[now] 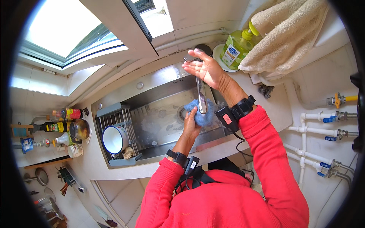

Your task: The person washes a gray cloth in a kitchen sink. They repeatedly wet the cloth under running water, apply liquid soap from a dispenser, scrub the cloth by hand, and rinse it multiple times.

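My left hand grips a blue cloth over the right part of the stainless steel sink. Directly above the cloth is the spout of a chrome faucet. With fingers extended and apart, my right hand is by the faucet's lever and base; whether the palm touches the lever cannot be told. Part of the sink drain shows beside the cloth, which hides the rest.
A grey drying rack at the sink's left holds an enamel basin. Behind my right hand stands a soap pump bottle near a beige towel. Bottles line the far left; an open window juts in above.
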`<state>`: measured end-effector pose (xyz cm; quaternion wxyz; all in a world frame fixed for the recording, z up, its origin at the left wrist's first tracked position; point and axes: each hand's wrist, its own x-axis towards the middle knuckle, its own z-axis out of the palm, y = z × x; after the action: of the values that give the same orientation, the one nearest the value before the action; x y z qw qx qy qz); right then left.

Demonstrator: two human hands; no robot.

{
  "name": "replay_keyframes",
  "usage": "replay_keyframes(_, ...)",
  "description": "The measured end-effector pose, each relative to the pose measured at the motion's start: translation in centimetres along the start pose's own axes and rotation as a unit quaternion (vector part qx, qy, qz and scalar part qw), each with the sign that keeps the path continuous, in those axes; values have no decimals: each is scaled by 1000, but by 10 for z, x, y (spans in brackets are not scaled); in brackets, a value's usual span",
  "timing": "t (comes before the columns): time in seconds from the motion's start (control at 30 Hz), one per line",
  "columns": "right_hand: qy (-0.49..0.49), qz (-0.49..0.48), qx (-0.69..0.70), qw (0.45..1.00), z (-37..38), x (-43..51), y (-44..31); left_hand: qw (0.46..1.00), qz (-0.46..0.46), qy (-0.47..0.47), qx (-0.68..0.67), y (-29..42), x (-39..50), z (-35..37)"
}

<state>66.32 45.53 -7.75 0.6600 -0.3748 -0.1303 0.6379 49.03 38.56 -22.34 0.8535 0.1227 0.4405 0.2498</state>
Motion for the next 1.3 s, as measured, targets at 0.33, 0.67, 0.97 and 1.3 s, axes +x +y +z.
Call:
replay_keyframes(0.33,305,-13,-302,903,-106,-81,145,995,-57,-52,-70,-1,0,-9)
replay_keyframes(0.67,210,-137,-440,862,-82,-94,205,997,-25,-29,-67,-21,20,-14)
replay_keyframes(0.97,154,-143,-555,805,-90,-88,198,984,-53,-120,-123,-20,13,-8)
replay_keyframes(1.3,196,-114,-473,851,-102,-79,187,997,-79,-7,-2,-36,-8,3)
